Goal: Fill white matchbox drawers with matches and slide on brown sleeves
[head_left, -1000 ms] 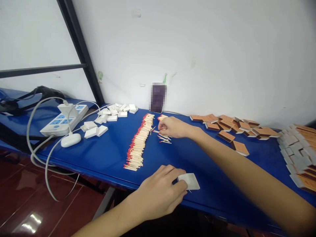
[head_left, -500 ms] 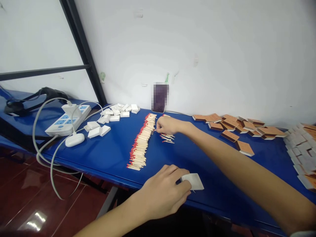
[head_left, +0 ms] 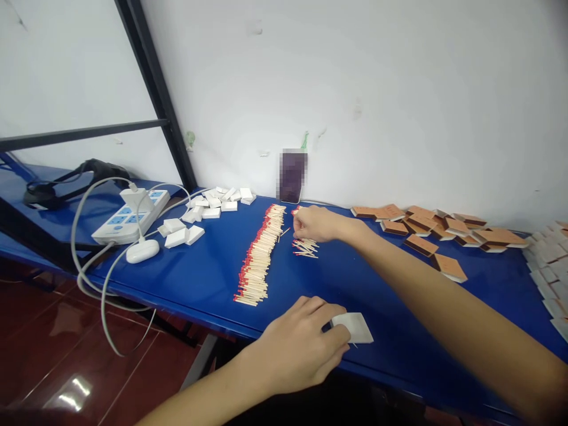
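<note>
Near the front edge of the table, my left hand [head_left: 306, 343] grips a white matchbox tray [head_left: 357, 328] between thumb and fingers. A thin sliver, perhaps a match end, shows under the tray's near edge. My right hand [head_left: 316, 223] is closed in a pinch over a small loose pile of matches [head_left: 306, 248]; its fingertips hide whatever is in them. Left of that hand runs a long row of red-headed matches [head_left: 257, 254], heads pointing left. One stray match [head_left: 284, 233] lies between the row and my right fingertips.
White matchbox trays [head_left: 210, 212] are heaped at the back left beside a power strip [head_left: 128, 219] with cables and a white charger [head_left: 142, 251]. A phone [head_left: 291, 177] leans on the wall. Orange-brown matchboxes [head_left: 421, 244] lie at right, near stacked boxes [head_left: 552, 266].
My right hand has moved a little right, away from the long row and over the small pile. The stray match now shows beside the row. My left hand keeps its grip on the tray.
</note>
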A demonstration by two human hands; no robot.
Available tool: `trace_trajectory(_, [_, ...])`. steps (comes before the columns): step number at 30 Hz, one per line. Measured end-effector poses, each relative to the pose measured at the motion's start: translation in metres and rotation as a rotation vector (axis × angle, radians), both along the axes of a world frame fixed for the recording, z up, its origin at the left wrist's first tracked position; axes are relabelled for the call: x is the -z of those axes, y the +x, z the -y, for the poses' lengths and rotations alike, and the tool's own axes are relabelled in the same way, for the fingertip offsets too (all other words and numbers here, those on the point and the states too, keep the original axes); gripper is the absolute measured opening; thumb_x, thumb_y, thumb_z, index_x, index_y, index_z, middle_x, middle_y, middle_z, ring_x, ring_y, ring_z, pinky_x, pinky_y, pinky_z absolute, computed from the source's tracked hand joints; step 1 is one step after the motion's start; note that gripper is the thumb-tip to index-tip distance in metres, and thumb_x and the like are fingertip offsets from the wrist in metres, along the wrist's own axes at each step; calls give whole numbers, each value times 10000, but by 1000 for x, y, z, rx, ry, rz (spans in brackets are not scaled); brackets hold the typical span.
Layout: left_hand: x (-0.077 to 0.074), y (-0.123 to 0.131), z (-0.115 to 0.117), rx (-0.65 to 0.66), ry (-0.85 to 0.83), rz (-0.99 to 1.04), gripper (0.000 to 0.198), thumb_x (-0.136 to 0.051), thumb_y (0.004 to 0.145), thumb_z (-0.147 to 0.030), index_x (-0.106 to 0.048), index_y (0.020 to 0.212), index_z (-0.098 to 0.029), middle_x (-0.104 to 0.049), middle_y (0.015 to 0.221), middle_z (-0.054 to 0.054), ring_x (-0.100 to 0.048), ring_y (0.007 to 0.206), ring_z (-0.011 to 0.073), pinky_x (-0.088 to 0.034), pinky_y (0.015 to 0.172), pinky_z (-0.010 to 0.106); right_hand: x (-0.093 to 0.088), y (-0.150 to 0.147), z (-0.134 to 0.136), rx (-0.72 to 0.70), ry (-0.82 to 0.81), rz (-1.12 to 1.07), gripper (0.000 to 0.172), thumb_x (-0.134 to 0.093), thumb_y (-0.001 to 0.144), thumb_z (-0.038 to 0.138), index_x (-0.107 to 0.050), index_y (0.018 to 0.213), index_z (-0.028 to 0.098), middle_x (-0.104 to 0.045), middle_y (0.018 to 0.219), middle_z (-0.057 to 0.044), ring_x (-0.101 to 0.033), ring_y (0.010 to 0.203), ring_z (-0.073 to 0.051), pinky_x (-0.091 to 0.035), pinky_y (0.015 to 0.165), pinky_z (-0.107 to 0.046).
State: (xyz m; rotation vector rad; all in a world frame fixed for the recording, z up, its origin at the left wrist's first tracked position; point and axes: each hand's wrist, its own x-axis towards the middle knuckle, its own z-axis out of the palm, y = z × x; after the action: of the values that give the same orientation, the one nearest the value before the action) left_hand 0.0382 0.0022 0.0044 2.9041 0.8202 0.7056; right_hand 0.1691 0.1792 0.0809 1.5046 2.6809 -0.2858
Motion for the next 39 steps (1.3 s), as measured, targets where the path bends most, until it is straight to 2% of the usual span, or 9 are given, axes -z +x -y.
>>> trace_trajectory(2, [0,0,0,3,-2,-2,95,-525,983,-230,-597,1004,-172,-618,1242,72,-587,1038,211,-488,902,365,3,-6,-6,-4,51,-56,93,-645,760,140,-725,800,167,-723,788,-64,-617,699,-178,-398,634,-280])
trace_trajectory(5, [-1,-1,-1,11,-9,-11,106,-513,988,-228,-598,1002,-168,-615,1251,75,-589,1039,215,-493,892,369,9,-11,-14,-10,36,-101,94,-661,765,141,-745,805,158,-740,803,-70,-638,723,-177,-419,666,-270])
trace_trajectory(13, [-1,-1,-1,14,-12,-7,101,-513,988,-223,-598,996,-171,-618,1243,82,-587,1055,217,-488,895,368,16,-13,-6,26,44,-135,227,-702,800,369,-750,753,153,-713,720,-50,-612,664,-163,-400,618,-269])
trace_trajectory(18, [0,0,0,10,-6,4,104,-507,990,-222,-597,1005,-172,-618,1249,71,-588,1046,219,-489,897,369,17,-16,-4,101,27,-92,192,-704,806,373,-777,824,196,-745,813,-42,-638,748,-181,-393,620,-271])
trace_trajectory(21, [0,0,0,8,-8,3,110,-503,992,-223,-599,999,-168,-620,1248,71,-586,1046,222,-489,901,369,17,-16,-4,82,-9,-103,166,-704,804,348,-780,845,206,-752,825,-32,-646,761,-174,-397,627,-265])
trace_trajectory(24, [0,0,0,6,-12,0,103,-516,988,-226,-601,996,-169,-619,1252,68,-580,1049,218,-488,915,366,19,-17,-3,63,-16,-112,196,-673,824,357,-768,802,187,-736,770,-33,-631,719,-165,-381,592,-266])
trace_trajectory(29, [0,0,0,6,-3,3,101,-512,988,-226,-594,992,-168,-616,1242,60,-580,1035,216,-485,916,369,21,-22,1,149,35,-117,251,-654,820,391,-736,714,178,-713,731,-53,-616,701,-175,-372,562,-275])
trace_trajectory(34, [-1,0,0,10,-3,-2,110,-507,990,-224,-599,989,-164,-622,1234,74,-586,1033,219,-484,905,363,23,-26,6,207,56,-140,202,-682,796,379,-763,782,195,-741,826,-71,-651,776,-202,-429,613,-283])
trace_trajectory(39, [-1,0,0,3,-2,-13,110,-509,992,-231,-600,997,-168,-622,1237,68,-583,1038,213,-488,912,367,26,-26,5,223,79,-146,172,-702,795,382,-779,823,230,-759,898,-45,-670,858,-219,-457,680,-294])
